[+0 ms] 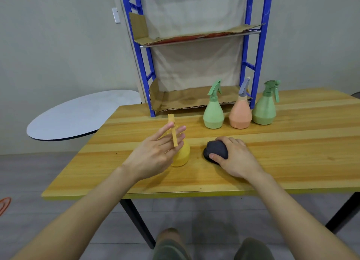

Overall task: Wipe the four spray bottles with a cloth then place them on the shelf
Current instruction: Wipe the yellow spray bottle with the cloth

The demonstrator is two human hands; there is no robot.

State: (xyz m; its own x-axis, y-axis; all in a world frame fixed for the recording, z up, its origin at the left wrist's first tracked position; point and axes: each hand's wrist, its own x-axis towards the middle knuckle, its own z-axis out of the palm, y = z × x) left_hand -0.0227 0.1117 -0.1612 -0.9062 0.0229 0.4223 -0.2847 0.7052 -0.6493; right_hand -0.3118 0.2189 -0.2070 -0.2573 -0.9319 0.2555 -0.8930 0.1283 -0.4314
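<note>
Wood-grain table, crumpled dark cloth

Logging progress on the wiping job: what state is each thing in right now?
Yellow bottle: upright on table
Light green bottle: upright on table
Orange bottle: upright on table
Darker green bottle: upright on table
Cloth: bunched on table, gripped by right hand
Left hand: open, by yellow bottle
Shelf: no bottles on it

Wooden table, pale planks with a yellow front edge. Near its front, upright, a yellow spray bottle, with a crumpled dark cloth just beside it. Farther back, in a row, a light green bottle, a peach bottle and a darker green bottle. At the far edge, a blue shelf lined with cardboard.
</note>
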